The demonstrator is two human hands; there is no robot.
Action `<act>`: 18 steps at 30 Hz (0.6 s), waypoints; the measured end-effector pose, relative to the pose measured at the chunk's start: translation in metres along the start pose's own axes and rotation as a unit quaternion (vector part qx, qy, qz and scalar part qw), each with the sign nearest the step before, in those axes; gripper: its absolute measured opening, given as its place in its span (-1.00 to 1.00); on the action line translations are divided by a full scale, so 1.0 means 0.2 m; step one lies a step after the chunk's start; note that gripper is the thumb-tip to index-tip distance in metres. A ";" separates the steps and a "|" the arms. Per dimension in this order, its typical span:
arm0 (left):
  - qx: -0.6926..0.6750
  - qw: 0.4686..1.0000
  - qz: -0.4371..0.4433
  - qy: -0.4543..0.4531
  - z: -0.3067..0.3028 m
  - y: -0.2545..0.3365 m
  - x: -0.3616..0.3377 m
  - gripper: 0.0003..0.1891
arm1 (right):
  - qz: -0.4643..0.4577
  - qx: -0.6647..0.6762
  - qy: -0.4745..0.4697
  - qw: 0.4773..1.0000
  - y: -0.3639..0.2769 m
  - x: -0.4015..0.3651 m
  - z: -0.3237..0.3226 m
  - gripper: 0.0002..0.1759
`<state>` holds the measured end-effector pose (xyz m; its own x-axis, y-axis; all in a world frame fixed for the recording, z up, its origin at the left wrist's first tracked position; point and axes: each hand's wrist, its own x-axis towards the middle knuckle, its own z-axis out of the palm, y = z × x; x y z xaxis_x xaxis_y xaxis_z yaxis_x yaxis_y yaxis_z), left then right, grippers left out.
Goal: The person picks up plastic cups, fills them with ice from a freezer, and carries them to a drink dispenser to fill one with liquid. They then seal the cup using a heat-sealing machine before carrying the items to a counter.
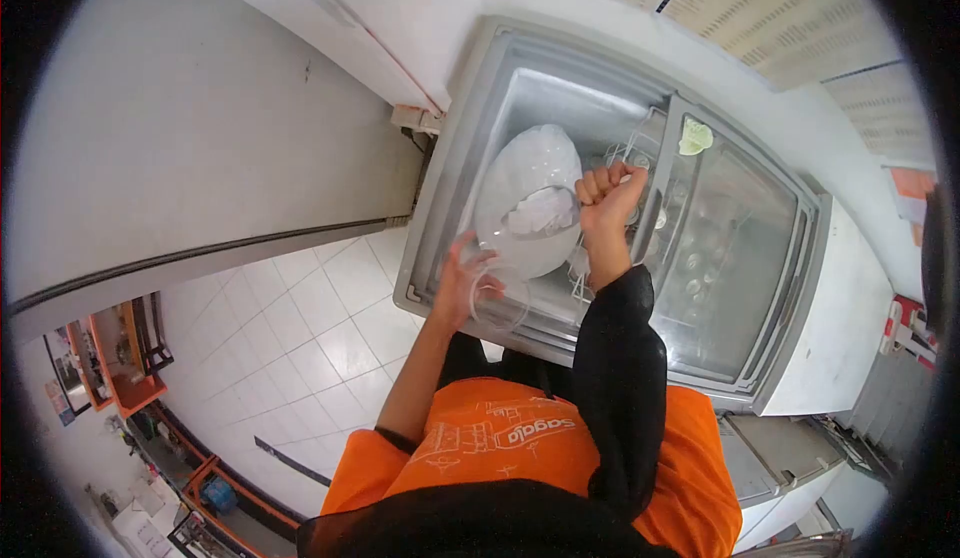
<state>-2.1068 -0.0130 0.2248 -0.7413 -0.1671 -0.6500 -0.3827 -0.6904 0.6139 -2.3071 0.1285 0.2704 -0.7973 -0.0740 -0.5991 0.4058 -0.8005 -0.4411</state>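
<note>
The person stood at the near edge of an open chest freezer (440,198), both hands above it. The left hand (465,280) was over the freezer's near left corner, its fingers curved around a clear plastic cup (500,303); both were somewhat blurred, so the cup's exact tilt could not be told. The right hand (612,198) was over the middle of the freezer, fingers curled into a fist with the knuckles up, and whether anything was tucked inside it could not be seen. Within the freezer's open left half lay a large, pale plastic bag (520,163), bulging, with a patch of brighter white (543,211) showing at its middle; the cup was at the bag's near end and the fist just beside its right flank. A wire basket (652,130) stood inside the freezer, to the right of the bag and partly behind the fist. A sliding glass lid (740,218) covered the freezer's right half, a green sticker (695,137) near its far left corner. Pale floor tiles (345,348) spread to the freezer's left.
</note>
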 end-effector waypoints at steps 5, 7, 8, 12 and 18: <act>-0.356 0.909 -0.152 -0.156 0.12 -0.11 0.15 -0.32 | -0.291 -0.308 -0.335 0.842 0.16 -0.36 0.05 -0.43; -0.357 0.910 -0.113 -0.180 0.12 -0.13 0.11 -0.34 | -0.338 -0.359 -0.389 0.778 0.07 -0.51 0.11 -0.40; -0.357 0.910 -0.071 -0.200 0.13 -0.13 0.10 -0.35 | -0.370 -0.304 -0.408 0.777 0.00 -0.55 0.13 -0.44; -0.285 0.944 -0.065 -0.152 0.02 -0.06 0.00 -0.35 | -0.260 -0.065 -0.482 0.835 -0.22 -0.47 0.14 -0.50; -0.370 0.913 -0.030 -0.170 -0.27 0.08 -0.21 -0.23 | -0.177 -0.348 -0.239 0.889 0.45 0.24 -0.43 -0.60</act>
<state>-2.0526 -0.0559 0.2380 -0.9079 0.0283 -0.4183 -0.0444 -0.9986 0.0289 -2.2691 0.1043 0.1440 -0.9614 -0.2679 -0.0620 0.1377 -0.2737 -0.9519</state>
